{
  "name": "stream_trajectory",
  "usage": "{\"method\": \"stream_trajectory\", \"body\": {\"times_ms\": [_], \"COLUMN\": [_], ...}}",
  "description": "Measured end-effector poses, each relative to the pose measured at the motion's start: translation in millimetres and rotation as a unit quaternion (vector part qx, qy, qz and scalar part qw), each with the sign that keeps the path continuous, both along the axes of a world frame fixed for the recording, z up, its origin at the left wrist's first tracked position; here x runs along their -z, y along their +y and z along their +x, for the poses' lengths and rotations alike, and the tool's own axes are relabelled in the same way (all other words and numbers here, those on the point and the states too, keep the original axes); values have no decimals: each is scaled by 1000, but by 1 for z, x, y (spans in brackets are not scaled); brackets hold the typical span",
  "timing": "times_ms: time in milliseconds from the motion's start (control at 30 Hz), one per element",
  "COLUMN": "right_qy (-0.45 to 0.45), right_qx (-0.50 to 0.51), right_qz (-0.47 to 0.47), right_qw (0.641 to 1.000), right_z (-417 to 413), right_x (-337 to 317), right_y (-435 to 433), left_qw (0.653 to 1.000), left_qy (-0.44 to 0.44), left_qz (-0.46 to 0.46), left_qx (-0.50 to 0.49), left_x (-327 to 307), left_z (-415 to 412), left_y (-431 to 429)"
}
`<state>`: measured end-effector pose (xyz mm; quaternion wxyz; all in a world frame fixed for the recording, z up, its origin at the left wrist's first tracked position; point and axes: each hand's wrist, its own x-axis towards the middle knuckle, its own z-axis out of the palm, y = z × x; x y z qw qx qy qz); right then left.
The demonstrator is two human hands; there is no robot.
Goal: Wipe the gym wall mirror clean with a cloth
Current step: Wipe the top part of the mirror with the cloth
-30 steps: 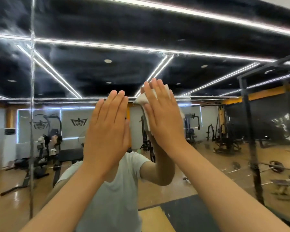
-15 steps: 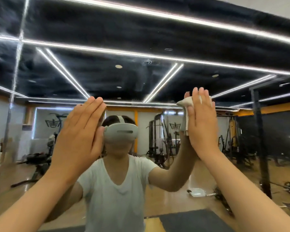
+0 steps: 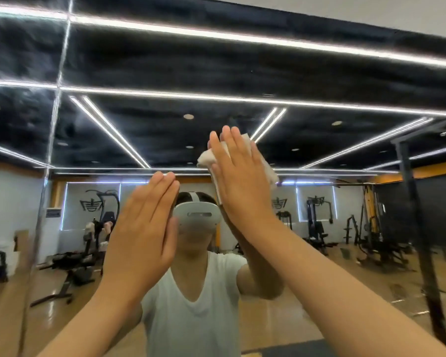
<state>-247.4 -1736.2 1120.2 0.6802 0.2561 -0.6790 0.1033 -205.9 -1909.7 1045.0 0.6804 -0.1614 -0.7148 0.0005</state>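
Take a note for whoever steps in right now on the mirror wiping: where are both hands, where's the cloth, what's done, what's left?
Right hand: fingers straight, pressing the white cloth flat on the mirror.
Left hand: flat, holds nothing, raised beside it; contact with the glass unclear.
Done: cannot tell how much is wiped.
Left: hazy streaks seem to show at upper left by the panel seam; probably wipe there next.

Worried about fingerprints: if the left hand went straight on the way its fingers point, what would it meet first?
The left hand would likely meet the bare mirror; whether it touches now is unclear.
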Motion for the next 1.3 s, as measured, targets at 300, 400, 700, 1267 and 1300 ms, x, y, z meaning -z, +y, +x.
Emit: {"method": "stream_trajectory", "body": {"times_ms": [300, 400, 700, 1267, 1300], "right_qy": [-22, -32, -75, -15, -15], "right_qx": [21, 20, 20, 15, 15], "right_qz": [-36, -78, -213, -59, -61], "right_qw": [999, 996, 974, 998, 998], "right_z": [5, -3, -13, -2, -3], "right_x": [-95, -109, -26, 43, 43], "right_y": [12, 47, 89, 21, 26], "left_qw": [1000, 1000, 1000, 998, 999], "left_qy": [-8, -9, -1, -13, -10], "left_qz": [-14, -15, -8, 51, 48], "left_qx": [-2, -2, -9, 21, 25], "left_x": [-2, -2, -2, -2, -1], "left_z": [0, 0, -1, 13, 13], "left_y": [-3, -4, 1, 28, 37]}}
